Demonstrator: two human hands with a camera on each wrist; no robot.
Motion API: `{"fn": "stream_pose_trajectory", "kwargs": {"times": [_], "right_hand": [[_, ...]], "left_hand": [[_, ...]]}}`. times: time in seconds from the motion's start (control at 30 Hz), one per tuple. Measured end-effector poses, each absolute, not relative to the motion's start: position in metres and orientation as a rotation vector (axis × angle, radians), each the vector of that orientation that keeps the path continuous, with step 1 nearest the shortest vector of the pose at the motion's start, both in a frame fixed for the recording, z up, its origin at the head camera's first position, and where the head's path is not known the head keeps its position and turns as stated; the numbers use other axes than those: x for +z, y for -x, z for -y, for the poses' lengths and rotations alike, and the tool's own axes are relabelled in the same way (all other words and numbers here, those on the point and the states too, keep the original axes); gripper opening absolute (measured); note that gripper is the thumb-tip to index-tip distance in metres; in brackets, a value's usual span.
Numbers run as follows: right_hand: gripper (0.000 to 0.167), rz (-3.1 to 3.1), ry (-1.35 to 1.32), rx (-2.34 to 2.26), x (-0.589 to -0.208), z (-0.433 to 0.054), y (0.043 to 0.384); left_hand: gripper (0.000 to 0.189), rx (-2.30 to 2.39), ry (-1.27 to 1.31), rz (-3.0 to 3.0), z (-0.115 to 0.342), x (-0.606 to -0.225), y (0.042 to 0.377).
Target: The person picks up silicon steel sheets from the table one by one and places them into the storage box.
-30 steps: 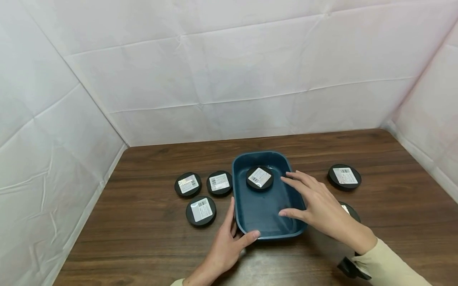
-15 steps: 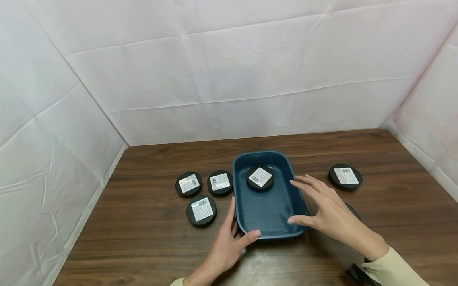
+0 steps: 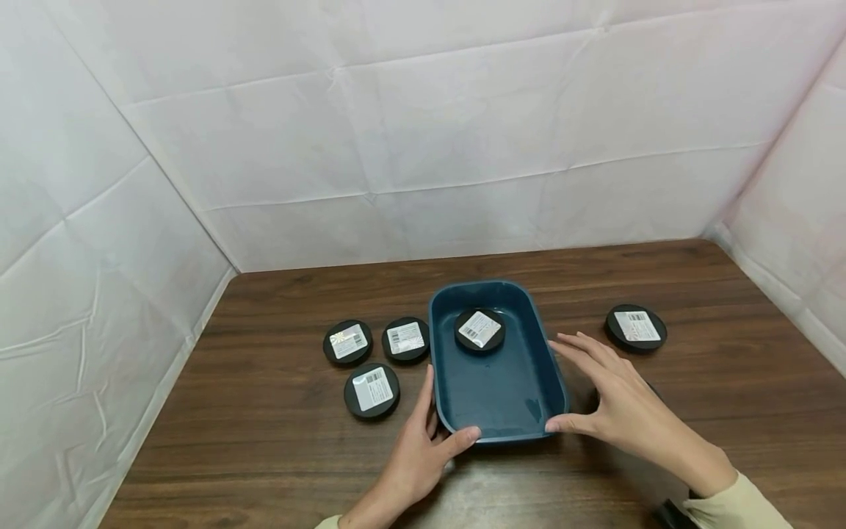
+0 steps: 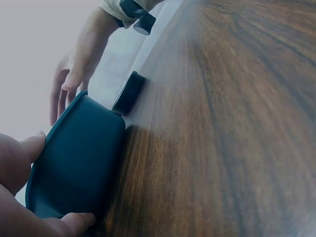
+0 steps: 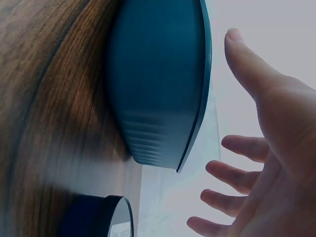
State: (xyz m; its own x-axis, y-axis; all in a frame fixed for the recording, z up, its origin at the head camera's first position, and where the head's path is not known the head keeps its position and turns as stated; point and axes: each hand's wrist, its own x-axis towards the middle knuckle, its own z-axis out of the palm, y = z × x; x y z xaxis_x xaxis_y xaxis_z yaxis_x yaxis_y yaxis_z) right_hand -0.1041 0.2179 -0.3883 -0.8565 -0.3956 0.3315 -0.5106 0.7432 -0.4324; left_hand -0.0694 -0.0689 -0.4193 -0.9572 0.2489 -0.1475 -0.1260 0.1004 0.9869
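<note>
My left hand (image 3: 413, 448) holds the near left corner of a dark blue plastic tray (image 3: 492, 393), thumb at the front rim and fingers along the left side. In the left wrist view the tray's outer wall (image 4: 81, 155) lies between thumb and fingertips. One round black tub (image 3: 479, 330) with a white barcode label sits inside the tray, toward its far end. My right hand (image 3: 621, 397) hovers at the tray's right edge, fingers spread, holding nothing. Beneath it another round black tub (image 5: 98, 217) is mostly hidden in the head view.
Left of the tray stand three more labelled black tubs, the far left one (image 3: 347, 343), one against the tray (image 3: 405, 340) and a nearer one (image 3: 372, 391). Another tub (image 3: 636, 328) stands at the right. White sheeting (image 3: 423, 132) walls the brown wooden table (image 3: 264, 441).
My right hand has moved right and a little nearer, from over the tray to its right edge, covering more of the tub there. My left hand and the tray stay put.
</note>
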Motion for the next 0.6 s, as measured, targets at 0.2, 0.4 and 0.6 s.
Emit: {"fn": "stream_pose_trajectory", "kwargs": {"times": [0.2,0.4,0.6], "right_hand": [[0.100,2.694,-0.716,0.742,-0.393,-0.224,0.100],[0.104,2.669,-0.730,0.732,-0.397,-0.231,0.097],[0.105,2.677,-0.706,0.756,-0.398,-0.235,0.095]], "left_hand": [[0.107,1.929,-0.115,-2.105,0.069,-0.420,0.070],[0.106,1.928,-0.119,-2.106,0.069,-0.421,0.070],[0.107,1.937,-0.120,-2.095,0.069,-0.420,0.070]]}}
